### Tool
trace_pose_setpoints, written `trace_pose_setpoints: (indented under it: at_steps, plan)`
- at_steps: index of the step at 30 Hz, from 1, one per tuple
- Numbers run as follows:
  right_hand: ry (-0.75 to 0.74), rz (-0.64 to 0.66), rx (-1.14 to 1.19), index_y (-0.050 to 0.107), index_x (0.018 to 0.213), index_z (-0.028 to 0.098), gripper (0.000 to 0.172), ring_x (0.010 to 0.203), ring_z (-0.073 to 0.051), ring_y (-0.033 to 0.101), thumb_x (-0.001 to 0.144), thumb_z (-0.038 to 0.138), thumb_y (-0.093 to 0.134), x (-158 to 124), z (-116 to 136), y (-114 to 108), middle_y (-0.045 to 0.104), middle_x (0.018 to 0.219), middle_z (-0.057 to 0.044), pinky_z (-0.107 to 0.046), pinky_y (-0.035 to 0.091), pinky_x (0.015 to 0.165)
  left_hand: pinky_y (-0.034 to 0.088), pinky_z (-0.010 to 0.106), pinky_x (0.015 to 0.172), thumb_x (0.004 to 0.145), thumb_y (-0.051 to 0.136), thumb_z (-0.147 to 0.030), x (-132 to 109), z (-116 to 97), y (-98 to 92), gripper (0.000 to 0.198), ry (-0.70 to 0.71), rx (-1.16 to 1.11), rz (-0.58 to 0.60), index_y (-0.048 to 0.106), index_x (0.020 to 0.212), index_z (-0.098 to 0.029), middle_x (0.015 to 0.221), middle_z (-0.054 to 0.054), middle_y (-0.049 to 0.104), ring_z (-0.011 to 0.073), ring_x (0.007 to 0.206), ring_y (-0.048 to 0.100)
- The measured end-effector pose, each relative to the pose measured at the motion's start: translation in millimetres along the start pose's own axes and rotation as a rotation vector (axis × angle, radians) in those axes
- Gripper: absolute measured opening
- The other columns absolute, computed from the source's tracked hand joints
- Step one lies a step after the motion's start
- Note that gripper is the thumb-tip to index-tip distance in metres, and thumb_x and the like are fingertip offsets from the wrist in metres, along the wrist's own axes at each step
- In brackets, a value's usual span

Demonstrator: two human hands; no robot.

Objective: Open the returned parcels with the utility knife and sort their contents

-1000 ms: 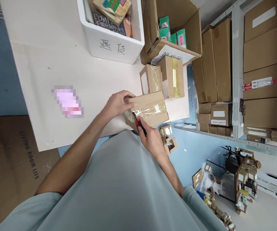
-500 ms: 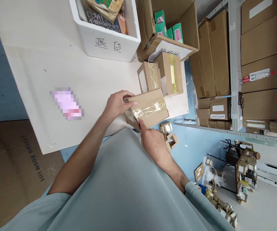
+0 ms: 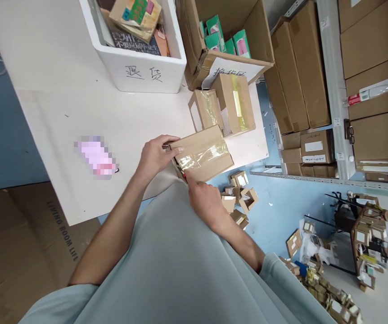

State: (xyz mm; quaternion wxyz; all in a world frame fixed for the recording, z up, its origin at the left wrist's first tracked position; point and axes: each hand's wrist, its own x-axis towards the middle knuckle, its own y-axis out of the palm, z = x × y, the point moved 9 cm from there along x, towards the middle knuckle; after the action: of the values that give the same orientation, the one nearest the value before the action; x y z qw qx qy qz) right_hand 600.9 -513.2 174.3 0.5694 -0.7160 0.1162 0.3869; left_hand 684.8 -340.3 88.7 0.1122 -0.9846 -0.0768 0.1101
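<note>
A taped cardboard box (image 3: 210, 166) lies at the near edge of the white table (image 3: 55, 121), close against my shirt. My left hand (image 3: 155, 157) grips its left end, thumb on the top face and fingers over the far corner. Clear shiny tape (image 3: 210, 153) runs along the top of the box. My right hand (image 3: 207, 202) is closed at the near left corner, index finger pointing along a small red cutter (image 3: 184, 175). Most of the cutter is hidden by the hand, and its blade cannot be made out.
Two smaller taped boxes (image 3: 236, 105) stand just beyond. Behind them are a white foam box (image 3: 143, 74) of books and an open carton (image 3: 194, 45) with green packets. A blurred pink item (image 3: 96, 155) lies left. Shelves (image 3: 336, 90) and floor boxes are at right.
My right hand and the red cutter have shifted slightly along the box's left end toward its near corner. The left hand keeps its hold. The whole view has tilted a little.
</note>
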Motion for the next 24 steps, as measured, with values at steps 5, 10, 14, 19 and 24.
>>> trace_pose_setpoints:
  at_steps: [5, 10, 14, 19, 24]
  plan:
    - [-0.123, -0.043, 0.128, 0.033, 0.179, 0.035, 0.062, 0.098, -0.026, 0.083, 0.117, 0.029, 0.041, -11.7, -24.4, -8.0, 0.086, 0.114, -0.006, -0.03, 0.059, 0.084, 0.059, 0.047, 0.116, 0.085, 0.083, -0.068, -6.8, 3.1, -6.9, 0.057, -0.029, -0.009, -0.007, 0.083, 0.124, -0.026, 0.133, 0.008, 0.082, 0.0303, 0.122, 0.075]
    - [0.138, -0.386, 0.397, 0.05, 0.167, 0.021, 0.053, 0.104, -0.027, 0.08, 0.12, 0.037, 0.034, -4.4, -121.5, -24.1, 0.082, 0.124, -0.012, -0.03, 0.056, 0.085, 0.057, 0.05, 0.121, 0.09, 0.077, -0.069, -10.2, -0.9, 0.4, 0.061, -0.034, 0.007, -0.052, 0.078, 0.133, -0.026, 0.141, 0.01, 0.078, 0.0309, 0.13, 0.073]
    - [0.271, -0.568, 0.544, 0.064, 0.145, 0.014, 0.046, 0.115, -0.029, 0.075, 0.117, 0.035, 0.034, 26.2, -182.7, -15.1, 0.077, 0.134, -0.019, -0.034, 0.056, 0.092, 0.058, 0.05, 0.119, 0.097, 0.07, -0.06, -15.5, -7.5, 7.0, 0.059, -0.047, 0.088, -0.131, 0.069, 0.146, -0.026, 0.151, 0.012, 0.071, 0.0309, 0.137, 0.069]
    - [0.177, -0.489, 0.723, 0.065, 0.138, 0.017, 0.04, 0.11, -0.028, 0.075, 0.118, 0.038, 0.038, 47.3, -187.8, 6.8, 0.079, 0.124, -0.015, -0.034, 0.055, 0.092, 0.04, 0.064, 0.133, 0.103, 0.065, -0.045, -24.0, -47.8, 33.2, 0.048, 0.046, 0.377, -0.227, 0.066, 0.149, -0.031, 0.162, 0.012, 0.06, 0.0384, 0.159, 0.049]
    - [0.134, -0.395, 0.778, 0.062, 0.143, 0.018, 0.038, 0.113, -0.027, 0.076, 0.118, 0.034, 0.038, 43.2, -180.1, 18.8, 0.079, 0.128, -0.014, -0.034, 0.057, 0.092, 0.006, 0.079, 0.138, 0.106, 0.064, -0.037, -20.3, -90.1, 97.3, 0.032, 0.213, 0.558, -0.114, 0.074, 0.136, -0.036, 0.164, 0.006, 0.06, 0.0413, 0.17, 0.032]
